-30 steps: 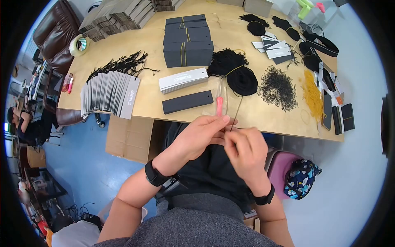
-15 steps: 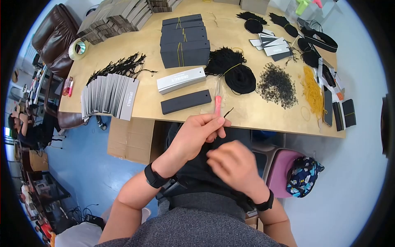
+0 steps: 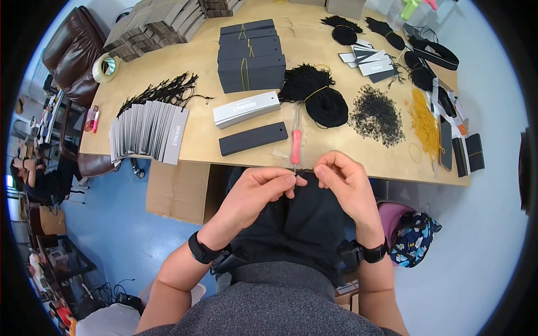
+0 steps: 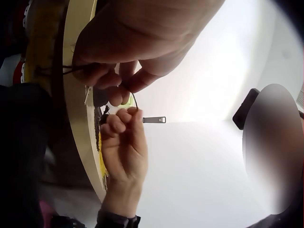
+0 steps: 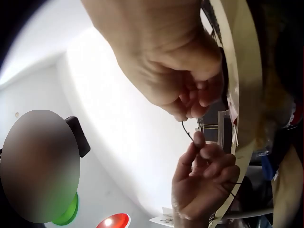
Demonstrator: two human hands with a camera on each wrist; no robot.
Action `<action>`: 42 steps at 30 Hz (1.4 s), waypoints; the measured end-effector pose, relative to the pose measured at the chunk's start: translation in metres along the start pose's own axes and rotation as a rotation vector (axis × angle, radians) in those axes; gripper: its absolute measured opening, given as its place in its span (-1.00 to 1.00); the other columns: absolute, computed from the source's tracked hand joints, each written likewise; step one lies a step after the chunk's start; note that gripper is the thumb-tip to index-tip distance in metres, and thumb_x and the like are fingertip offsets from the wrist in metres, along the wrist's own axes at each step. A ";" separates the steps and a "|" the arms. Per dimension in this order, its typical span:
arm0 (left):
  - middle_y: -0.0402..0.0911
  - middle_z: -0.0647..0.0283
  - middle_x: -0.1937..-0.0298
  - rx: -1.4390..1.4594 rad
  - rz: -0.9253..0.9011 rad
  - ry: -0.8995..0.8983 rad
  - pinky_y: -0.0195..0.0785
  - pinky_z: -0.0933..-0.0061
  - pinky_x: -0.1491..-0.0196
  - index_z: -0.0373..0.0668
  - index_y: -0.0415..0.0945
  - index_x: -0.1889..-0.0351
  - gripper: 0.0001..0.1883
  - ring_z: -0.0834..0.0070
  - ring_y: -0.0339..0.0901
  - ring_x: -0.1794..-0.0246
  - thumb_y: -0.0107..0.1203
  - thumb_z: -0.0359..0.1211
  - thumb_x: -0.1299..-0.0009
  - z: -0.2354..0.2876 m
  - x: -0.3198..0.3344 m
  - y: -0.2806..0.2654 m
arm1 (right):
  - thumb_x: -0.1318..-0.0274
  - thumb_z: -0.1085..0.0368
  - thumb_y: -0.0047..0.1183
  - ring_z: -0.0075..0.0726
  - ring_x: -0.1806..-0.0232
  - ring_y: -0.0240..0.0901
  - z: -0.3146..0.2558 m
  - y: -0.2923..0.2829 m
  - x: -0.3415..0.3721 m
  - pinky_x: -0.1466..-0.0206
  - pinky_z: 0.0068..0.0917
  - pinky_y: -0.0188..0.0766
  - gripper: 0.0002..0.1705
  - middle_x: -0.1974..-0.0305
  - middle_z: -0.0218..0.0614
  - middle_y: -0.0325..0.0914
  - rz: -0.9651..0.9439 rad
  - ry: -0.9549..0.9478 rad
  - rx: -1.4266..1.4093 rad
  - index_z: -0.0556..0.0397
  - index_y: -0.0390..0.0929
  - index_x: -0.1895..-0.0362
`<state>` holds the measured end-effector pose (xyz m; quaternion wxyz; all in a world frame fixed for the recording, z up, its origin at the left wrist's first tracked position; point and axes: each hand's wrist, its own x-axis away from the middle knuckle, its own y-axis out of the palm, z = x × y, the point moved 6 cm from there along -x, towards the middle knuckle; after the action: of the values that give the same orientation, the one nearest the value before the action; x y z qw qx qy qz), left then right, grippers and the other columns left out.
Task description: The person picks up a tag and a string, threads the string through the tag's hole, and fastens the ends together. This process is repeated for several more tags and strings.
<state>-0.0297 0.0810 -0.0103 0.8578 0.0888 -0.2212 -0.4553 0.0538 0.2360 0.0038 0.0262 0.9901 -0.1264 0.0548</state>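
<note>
A thin black cord spans the short gap between my two hands. My left hand pinches it between thumb and fingertips just in front of the table edge; two cord ends stick out past that hand in the right wrist view. My right hand pinches the other end with thumb and forefinger, a little to the right. Just beyond the left fingertips, a pink-handled tool with a thin metal shaft lies on the table. Behind it is a bundle of black cords tied with a yellow band.
On the table lie a dark card, white tags, banded dark card stacks and fanned tags with cords. To the right are a pile of small black loops and yellow bands.
My right hand drew away from the left, dropped low, then rose to the right and now pinches the cord. My left hand keeps its pinch, slightly lower and further left.
</note>
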 end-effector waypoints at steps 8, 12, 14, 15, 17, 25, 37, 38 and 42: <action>0.72 0.22 0.14 -0.096 0.072 0.135 0.44 0.56 0.04 -0.34 0.67 0.04 -0.77 0.58 0.60 0.15 0.10 -0.39 -0.49 0.007 -0.004 -0.005 | -0.18 0.51 0.14 -0.41 0.33 0.48 -0.060 0.019 0.027 0.22 -0.50 0.42 -0.85 0.30 -0.27 0.51 -0.011 -0.377 0.458 0.11 0.55 0.15; 0.71 0.21 0.09 -0.268 0.022 0.173 0.44 0.52 -0.04 -0.35 0.66 0.02 -0.79 0.58 0.59 0.07 0.15 -0.44 -0.47 0.013 -0.002 0.006 | -0.19 0.50 0.14 -0.41 0.37 0.48 -0.044 0.014 0.017 0.25 -0.48 0.43 -0.85 0.33 -0.29 0.51 0.034 -0.175 0.366 0.12 0.55 0.14; 0.71 0.21 0.07 -0.381 0.001 0.173 0.43 0.52 -0.06 -0.35 0.66 0.01 -0.78 0.58 0.59 0.05 0.15 -0.43 -0.47 0.013 0.000 0.006 | -0.19 0.49 0.15 -0.43 0.38 0.49 -0.038 0.012 0.013 0.27 -0.49 0.43 -0.85 0.35 -0.31 0.51 0.054 -0.148 0.320 0.14 0.55 0.14; 0.70 0.20 0.05 -0.494 -0.023 0.173 0.43 0.51 -0.09 -0.34 0.66 0.01 -0.78 0.58 0.58 0.03 0.16 -0.43 -0.47 0.013 0.000 0.008 | -0.19 0.49 0.15 -0.43 0.38 0.49 -0.037 0.011 0.012 0.27 -0.49 0.43 -0.85 0.35 -0.31 0.51 0.052 -0.148 0.320 0.14 0.55 0.14; 0.70 0.20 0.05 -0.453 0.003 0.197 0.43 0.51 -0.09 -0.34 0.66 0.01 -0.79 0.58 0.58 0.03 0.15 -0.44 -0.47 0.017 0.003 0.013 | -0.20 0.48 0.16 -0.47 0.36 0.50 -0.039 0.013 0.011 0.26 -0.52 0.43 -0.87 0.33 -0.30 0.53 0.022 -0.232 0.452 0.15 0.56 0.16; 0.73 0.27 0.25 -0.082 0.022 0.157 0.45 0.62 0.08 -0.33 0.68 0.12 -0.82 0.66 0.61 0.21 0.22 -0.41 -0.43 0.003 0.000 0.020 | -0.22 0.46 0.14 -0.44 0.35 0.50 -0.035 0.009 0.017 0.26 -0.51 0.43 -0.90 0.32 -0.28 0.50 0.070 -0.205 0.303 0.16 0.55 0.18; 0.72 0.16 0.20 -0.047 0.112 0.134 0.53 0.46 -0.05 -0.33 0.64 0.12 -0.88 0.48 0.66 0.13 0.18 -0.52 -0.43 -0.007 0.004 0.007 | -0.12 0.36 0.14 -0.11 -0.05 0.43 -0.029 -0.078 -0.045 -0.14 -0.22 0.41 -0.72 0.04 -0.27 0.57 0.550 -0.532 1.322 0.13 0.62 0.06; 0.72 0.16 0.20 -0.046 0.111 0.133 0.53 0.46 -0.05 -0.33 0.64 0.12 -0.88 0.48 0.66 0.13 0.18 -0.52 -0.43 -0.007 0.004 0.007 | -0.11 0.36 0.15 -0.13 -0.05 0.44 -0.025 -0.077 -0.047 -0.14 -0.23 0.41 -0.75 0.05 -0.29 0.58 0.506 -0.547 1.314 0.12 0.63 0.10; 0.72 0.17 0.19 -0.054 0.109 0.133 0.53 0.46 -0.04 -0.33 0.63 0.12 -0.88 0.48 0.66 0.13 0.19 -0.52 -0.42 -0.008 0.004 0.005 | -0.08 0.37 0.16 -0.18 -0.05 0.45 -0.022 -0.076 -0.038 -0.13 -0.26 0.40 -0.79 0.10 -0.32 0.60 0.403 -0.580 1.266 0.09 0.65 0.17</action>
<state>-0.0205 0.0807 -0.0141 0.8962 0.0838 -0.1558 -0.4069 0.0344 0.3199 0.0186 -0.5974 0.7476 -0.2522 -0.1436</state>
